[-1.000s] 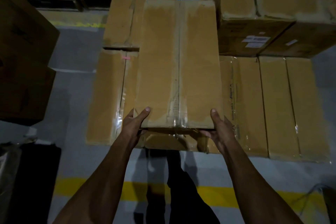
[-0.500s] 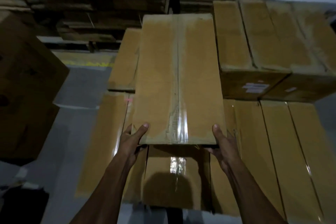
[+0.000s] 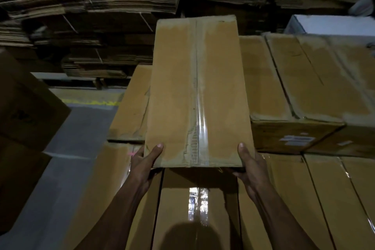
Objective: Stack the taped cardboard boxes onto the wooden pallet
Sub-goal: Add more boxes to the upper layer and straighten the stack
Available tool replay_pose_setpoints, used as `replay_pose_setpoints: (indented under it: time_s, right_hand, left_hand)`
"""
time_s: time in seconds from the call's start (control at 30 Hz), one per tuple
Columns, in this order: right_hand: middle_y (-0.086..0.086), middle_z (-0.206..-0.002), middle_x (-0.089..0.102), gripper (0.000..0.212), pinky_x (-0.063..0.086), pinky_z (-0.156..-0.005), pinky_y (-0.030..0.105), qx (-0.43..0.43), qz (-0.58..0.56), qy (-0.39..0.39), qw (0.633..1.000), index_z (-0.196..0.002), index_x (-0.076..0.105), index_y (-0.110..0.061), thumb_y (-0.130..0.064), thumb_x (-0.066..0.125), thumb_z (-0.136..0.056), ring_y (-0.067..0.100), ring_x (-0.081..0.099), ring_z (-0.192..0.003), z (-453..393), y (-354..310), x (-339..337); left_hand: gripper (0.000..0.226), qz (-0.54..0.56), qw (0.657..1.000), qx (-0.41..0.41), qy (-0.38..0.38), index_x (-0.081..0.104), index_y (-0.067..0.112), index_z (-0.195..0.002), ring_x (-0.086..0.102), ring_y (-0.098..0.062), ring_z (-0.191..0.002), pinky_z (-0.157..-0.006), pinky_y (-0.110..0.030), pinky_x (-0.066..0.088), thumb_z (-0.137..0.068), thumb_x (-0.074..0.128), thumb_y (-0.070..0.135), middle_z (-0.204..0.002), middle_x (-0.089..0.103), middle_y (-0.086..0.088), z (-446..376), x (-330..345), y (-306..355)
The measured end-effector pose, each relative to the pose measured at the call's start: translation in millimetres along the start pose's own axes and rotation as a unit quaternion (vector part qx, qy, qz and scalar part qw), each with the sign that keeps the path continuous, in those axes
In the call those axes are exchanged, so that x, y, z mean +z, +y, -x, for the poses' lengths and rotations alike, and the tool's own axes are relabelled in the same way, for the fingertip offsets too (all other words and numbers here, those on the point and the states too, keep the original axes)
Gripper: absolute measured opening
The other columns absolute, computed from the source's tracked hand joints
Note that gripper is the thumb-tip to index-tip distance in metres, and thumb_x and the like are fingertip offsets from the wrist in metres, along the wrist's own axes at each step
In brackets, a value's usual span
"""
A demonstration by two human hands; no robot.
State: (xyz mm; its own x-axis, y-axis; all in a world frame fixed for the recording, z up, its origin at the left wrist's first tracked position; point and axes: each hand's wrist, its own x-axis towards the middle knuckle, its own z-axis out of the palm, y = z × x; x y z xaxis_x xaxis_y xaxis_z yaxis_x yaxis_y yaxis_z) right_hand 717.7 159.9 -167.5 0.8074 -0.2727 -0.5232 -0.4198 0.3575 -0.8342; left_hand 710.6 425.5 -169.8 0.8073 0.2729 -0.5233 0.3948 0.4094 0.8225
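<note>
I hold a long brown cardboard box (image 3: 194,91), sealed down its middle with clear tape, out in front of me above the stack. My left hand (image 3: 145,161) grips its near left corner, thumb on top. At the near right corner my right hand (image 3: 248,165) grips the same way. Below lies a low layer of taped boxes (image 3: 194,213); a second layer of boxes (image 3: 304,95) stands on it at the right, and one more taped box (image 3: 132,103) lies at the left rear. The wooden pallet is hidden under the boxes.
Tall stacks of flattened cardboard (image 3: 91,16) fill the background. A dark brown carton (image 3: 24,107) juts in at the left over grey floor (image 3: 67,148) with a yellow line (image 3: 89,102). A white box (image 3: 332,24) sits far right.
The held box has moved forward and up over the stack as I stepped closer; the view has tilted up, so the floor at my feet has dropped out of sight.
</note>
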Motion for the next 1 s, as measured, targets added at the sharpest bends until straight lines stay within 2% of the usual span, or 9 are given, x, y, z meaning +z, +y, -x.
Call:
replay_pose_setpoints:
  time_s: [0.17,0.33,0.5,0.63,0.7,0.77,0.83,0.9,1.0]
  right_hand:
    - [0.007,-0.122,0.065,0.019,0.057,-0.083,0.057,-0.011,-0.016,-0.002,1.0,-0.114,0.062,-0.03,-0.029,0.064,-0.095,0.028,0.063,-0.109,-33.8,3.3,6.1]
    - [0.005,-0.114,0.066,0.017,0.058,-0.079,0.053,-0.018,-0.046,0.005,0.999,-0.114,0.061,-0.026,-0.024,0.059,-0.098,0.023,0.064,-0.102,-52.0,9.4,7.6]
    - [0.005,-0.114,0.066,0.024,0.057,-0.084,0.055,-0.018,-0.038,0.006,0.999,-0.124,0.057,-0.022,-0.024,0.056,-0.099,0.024,0.064,-0.104,-60.9,11.8,8.6]
    - [0.005,-0.124,0.056,0.041,0.054,-0.091,0.058,-0.005,-0.021,0.014,1.0,-0.139,0.045,-0.019,-0.026,0.055,-0.1,0.026,0.06,-0.11,-67.6,3.8,13.7]
    - [0.007,-0.129,0.051,0.039,0.055,-0.09,0.056,-0.005,-0.002,0.036,0.999,-0.135,0.04,-0.021,-0.03,0.055,-0.1,0.028,0.057,-0.114,-72.4,2.2,20.5]
    - [0.011,-0.132,0.049,0.042,0.058,-0.083,0.047,-0.041,0.079,0.093,0.992,-0.131,0.038,-0.02,-0.035,0.059,-0.097,0.028,0.059,-0.109,-78.2,3.1,28.3]
    - [0.015,-0.135,0.046,0.052,0.053,-0.079,0.042,-0.107,0.203,0.165,0.959,-0.131,0.039,-0.014,-0.04,0.064,-0.093,0.032,0.059,-0.108,-80.2,2.5,33.5]
    - [0.015,-0.14,0.04,0.058,0.044,-0.077,0.038,-0.16,0.319,0.199,0.913,-0.137,0.037,-0.013,-0.04,0.064,-0.093,0.035,0.055,-0.112,-77.0,-1.6,35.0]
    - [0.017,-0.141,0.038,0.059,0.042,-0.088,0.042,-0.278,0.502,0.197,0.795,-0.144,0.038,-0.018,-0.036,0.063,-0.094,0.034,0.047,-0.122,-70.7,-9.0,29.0]
  left_hand:
    - [0.017,-0.004,1.0,0.025,-0.017,0.067,0.019,-0.104,0.073,-0.011,-0.073,-0.061,-0.032,0.06,-0.087,0.069,0.015,-0.086,0.076,0.002,-33.4,15.3,-0.3]
    - [0.027,-0.011,0.999,0.031,-0.027,0.066,0.014,-0.113,0.073,-0.014,-0.082,-0.075,-0.039,0.06,-0.086,0.071,0.016,-0.097,0.076,-0.003,-54.1,24.8,-4.9]
    - [0.014,-0.001,0.999,0.043,-0.014,0.066,0.018,-0.103,0.072,-0.006,-0.069,-0.065,-0.033,0.06,-0.089,0.068,0.014,-0.08,0.076,0.007,-65.1,30.6,-8.3]
    - [0.019,0.001,0.998,0.055,0.006,0.066,0.015,-0.109,0.071,-0.008,-0.067,-0.065,-0.034,0.059,-0.09,0.068,0.016,-0.078,0.075,0.006,-71.6,41.5,-2.8]
    - [0.023,-0.006,0.998,0.061,0.019,0.065,0.017,-0.111,0.071,-0.012,-0.073,-0.063,-0.033,0.059,-0.089,0.07,0.021,-0.085,0.074,0.003,-73.6,47.9,0.4]
    - [0.019,-0.021,0.998,0.06,0.028,0.061,0.02,-0.106,0.064,-0.013,-0.081,-0.072,-0.034,0.056,-0.089,0.07,0.024,-0.089,0.067,0.004,-73.9,58.2,7.2]
    - [0.017,-0.052,0.996,0.058,0.039,0.055,0.025,-0.101,0.055,-0.009,-0.077,-0.076,-0.035,0.051,-0.091,0.069,0.025,-0.086,0.059,0.006,-79.9,66.7,14.9]
    - [0.02,-0.097,0.992,0.064,0.051,0.055,0.026,-0.101,0.057,-0.013,-0.08,-0.078,-0.035,0.05,-0.089,0.07,0.03,-0.092,0.063,0.002,-90.2,67.0,19.0]
    - [0.063,-0.179,0.978,0.087,0.063,0.055,0.013,-0.133,0.06,-0.027,-0.112,-0.096,-0.041,0.051,-0.081,0.076,0.042,-0.123,0.064,-0.007,-100.0,58.9,18.0]
